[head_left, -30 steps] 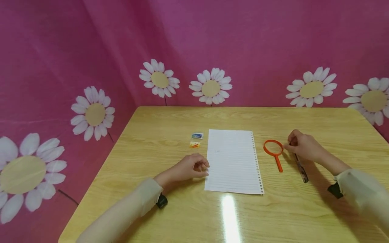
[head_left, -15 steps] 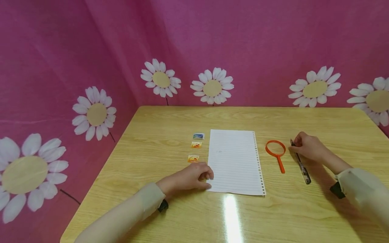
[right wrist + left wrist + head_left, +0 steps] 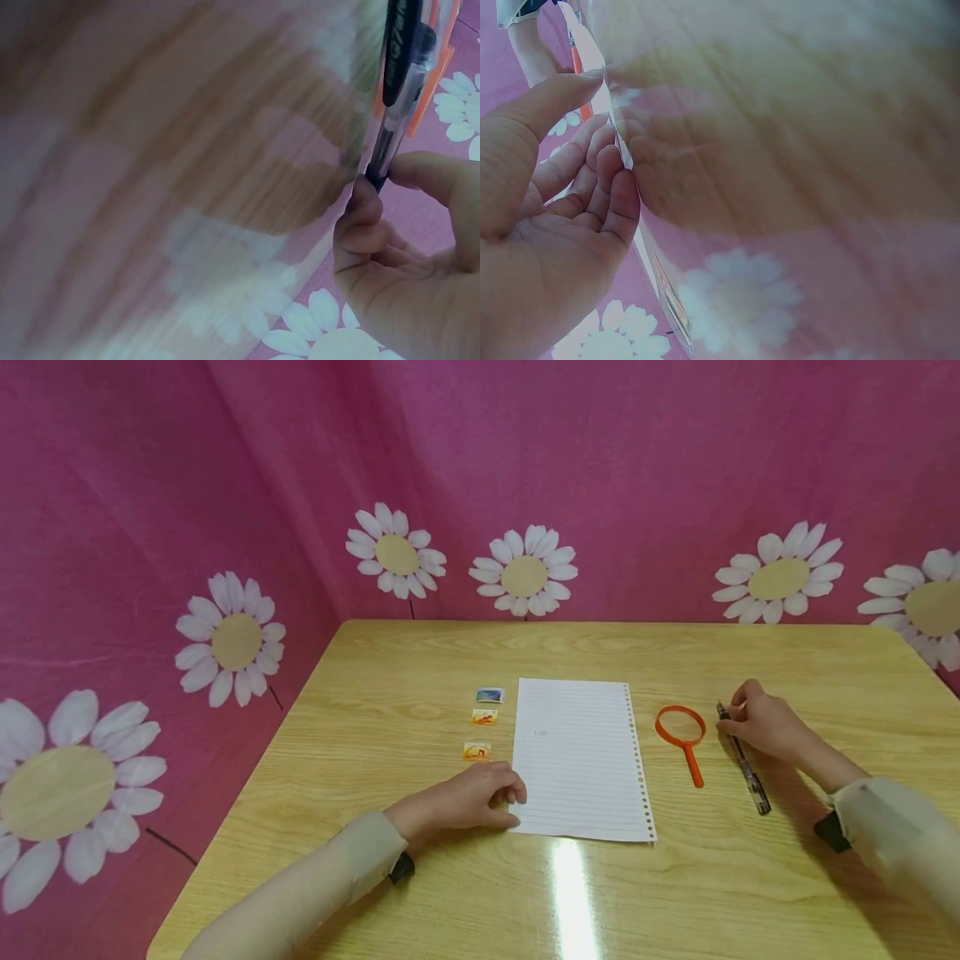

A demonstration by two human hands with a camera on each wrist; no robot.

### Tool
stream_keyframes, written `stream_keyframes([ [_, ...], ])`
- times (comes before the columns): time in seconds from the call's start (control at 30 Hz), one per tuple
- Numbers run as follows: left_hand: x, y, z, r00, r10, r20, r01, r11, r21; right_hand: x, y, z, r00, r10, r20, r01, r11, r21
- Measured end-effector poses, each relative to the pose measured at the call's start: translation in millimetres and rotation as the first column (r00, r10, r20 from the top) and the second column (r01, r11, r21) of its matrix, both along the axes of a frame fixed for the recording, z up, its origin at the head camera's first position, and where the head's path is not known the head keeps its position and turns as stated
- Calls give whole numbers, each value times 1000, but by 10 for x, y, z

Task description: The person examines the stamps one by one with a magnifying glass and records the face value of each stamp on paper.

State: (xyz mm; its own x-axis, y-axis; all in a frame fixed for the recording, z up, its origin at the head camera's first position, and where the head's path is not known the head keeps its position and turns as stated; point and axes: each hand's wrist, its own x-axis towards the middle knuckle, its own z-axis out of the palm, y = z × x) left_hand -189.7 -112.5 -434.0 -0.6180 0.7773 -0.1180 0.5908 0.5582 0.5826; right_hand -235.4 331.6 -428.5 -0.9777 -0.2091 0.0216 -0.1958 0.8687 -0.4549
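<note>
The left hand [image 3: 461, 797] has slid a bit closer to the sheet's near corner since a second ago. Fingers loosely bent, not gripping anything, just touching the left edge. That move uncovers an orange card [image 3: 477, 753] the hand was hiding. The other yellow-orange card [image 3: 484, 717] and the blue card [image 3: 490, 696] are farther off, same spots as before. Next over, the lined paper [image 3: 577, 768] lies flat, long side running away from the person, punched holes on the right. Then the red magnifying glass [image 3: 689, 748], unmoved, handle toward the person. Right of it is the clear-and-black pen [image 3: 746, 770], long axis slanting: tip points away and slightly left, clip end comes back toward the person. The right hand [image 3: 765, 720] pinches it near the tip, which pokes out more clearly now.
</note>
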Motion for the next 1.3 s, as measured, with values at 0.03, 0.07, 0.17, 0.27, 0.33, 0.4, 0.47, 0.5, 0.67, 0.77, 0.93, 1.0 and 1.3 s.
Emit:
stream_keyframes([
  [0.03,1,0,-3,1000,-2,0,2,1000,1,13,3,-6,1000,19,-16,-19,1000,-1],
  [0.07,2,0,-5,1000,-5,-2,5,1000,2,21,3,-15,998,45,-46,-45,999,1],
  [0.17,3,-2,-8,1000,-4,-2,4,1000,-3,44,3,-31,976,136,-172,-129,990,50],
  [0.27,5,-3,-5,1000,-3,-3,3,1000,-5,37,14,-28,941,201,-272,-174,977,121],
  [0.33,7,-1,-2,1000,-4,-2,4,1000,-3,32,30,-22,929,221,-298,-181,971,157],
  [0.4,8,2,-4,1000,-3,1,3,1000,-2,25,51,-24,921,231,-313,-181,967,180],
  [0.47,10,4,-6,1000,-2,1,2,1000,-3,28,73,-33,912,242,-331,-186,964,192],
  [0.5,11,4,-9,1000,-2,2,2,1000,-3,34,86,-39,906,249,-342,-191,962,194],
  [0.67,12,3,-13,1000,-2,6,2,1000,-2,109,163,-58,848,325,-420,-245,941,234],
  [0.77,10,0,-9,1000,0,1,0,1000,-8,166,212,-62,809,367,-460,-260,924,280],
  [0.93,12,-13,0,1000,0,-1,-1,1000,-6,228,271,-90,748,411,-521,-246,901,357],
  [1.0,12,-17,6,1000,1,5,-1,1000,2,247,289,-100,725,430,-539,-244,891,383],
  [1.3,15,-13,4,1000,-7,8,7,1000,8,376,246,-38,803,292,-520,-216,955,203],
])
